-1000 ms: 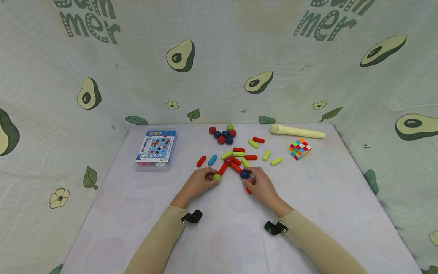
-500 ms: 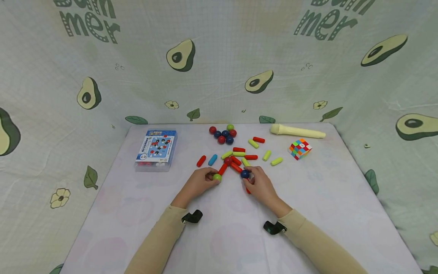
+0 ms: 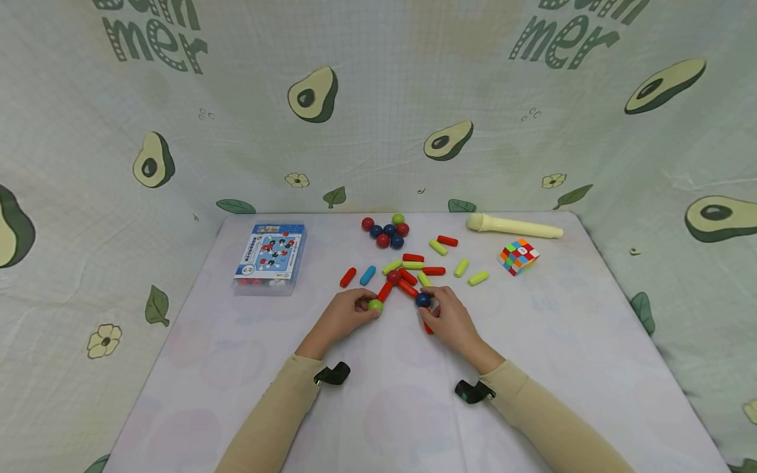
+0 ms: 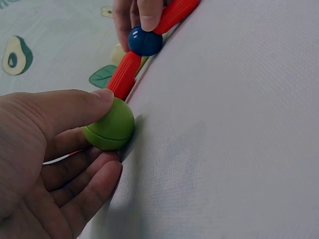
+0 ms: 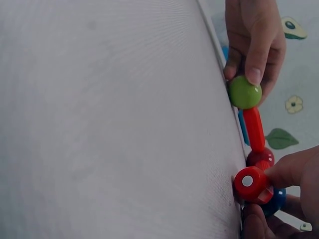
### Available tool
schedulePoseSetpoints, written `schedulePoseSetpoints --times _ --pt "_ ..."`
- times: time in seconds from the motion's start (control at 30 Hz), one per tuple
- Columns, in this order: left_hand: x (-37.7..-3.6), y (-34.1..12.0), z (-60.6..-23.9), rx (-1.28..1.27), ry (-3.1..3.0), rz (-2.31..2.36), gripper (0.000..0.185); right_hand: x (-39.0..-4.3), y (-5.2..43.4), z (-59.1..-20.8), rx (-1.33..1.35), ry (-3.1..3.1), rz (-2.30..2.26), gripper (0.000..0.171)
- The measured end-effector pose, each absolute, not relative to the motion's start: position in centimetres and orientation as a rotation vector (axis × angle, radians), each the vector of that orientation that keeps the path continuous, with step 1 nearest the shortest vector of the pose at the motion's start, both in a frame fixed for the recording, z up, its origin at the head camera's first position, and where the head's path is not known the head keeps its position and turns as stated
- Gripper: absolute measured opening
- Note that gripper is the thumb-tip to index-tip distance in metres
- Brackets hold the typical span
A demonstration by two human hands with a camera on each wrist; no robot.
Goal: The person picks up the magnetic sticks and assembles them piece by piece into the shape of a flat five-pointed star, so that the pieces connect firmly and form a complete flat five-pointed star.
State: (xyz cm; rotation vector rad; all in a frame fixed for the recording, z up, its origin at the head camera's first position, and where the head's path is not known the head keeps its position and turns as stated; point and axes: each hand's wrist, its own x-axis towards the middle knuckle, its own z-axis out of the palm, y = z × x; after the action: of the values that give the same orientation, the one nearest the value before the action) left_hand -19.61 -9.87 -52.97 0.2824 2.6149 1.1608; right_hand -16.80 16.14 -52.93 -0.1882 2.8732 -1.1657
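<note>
My left hand pinches a green ball between thumb and fingers. A red rod runs from it to a dark red ball. From that ball another red rod leads to a dark blue ball, which my right hand grips. A further red rod sticks out of the blue ball toward me, partly covered by the right hand. In the right wrist view this rod shows its end with a white dot, and the right thumb touches it.
Several loose red and yellow-green rods lie behind the hands, with a blue rod at left. Farther back sit several loose balls. A boxed kit lies left; a puzzle cube and a cream toy microphone lie right.
Almost nothing differs. Both hands keep their hold on the green and blue balls, and the red rod under the right hand has shifted very slightly.
</note>
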Motion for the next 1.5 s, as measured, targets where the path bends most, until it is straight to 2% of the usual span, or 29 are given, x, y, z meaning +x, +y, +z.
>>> schedulePoseSetpoints --times 0.3,0.63,0.83,1.03,1.5 --pt "-19.6 -10.2 -52.9 0.288 2.636 1.195 0.038 -16.8 16.2 -53.1 -0.187 2.875 -1.165 0.047" --pt "-20.3 -11.4 -52.1 0.162 2.818 1.33 0.022 -16.7 16.2 -52.9 -0.164 2.862 -1.172 0.048" --pt "-21.4 -12.2 -52.3 0.006 3.007 1.191 0.035 -16.8 16.3 -52.7 -0.189 2.877 -1.187 0.047" --pt "-22.4 -12.6 -53.0 -0.049 3.024 1.08 0.045 -17.1 16.5 -52.6 -0.27 2.91 -1.183 0.044" --pt "-23.4 -12.2 -52.7 -0.045 3.075 0.929 0.031 -18.2 15.1 -52.0 -0.567 2.946 -1.079 0.043"
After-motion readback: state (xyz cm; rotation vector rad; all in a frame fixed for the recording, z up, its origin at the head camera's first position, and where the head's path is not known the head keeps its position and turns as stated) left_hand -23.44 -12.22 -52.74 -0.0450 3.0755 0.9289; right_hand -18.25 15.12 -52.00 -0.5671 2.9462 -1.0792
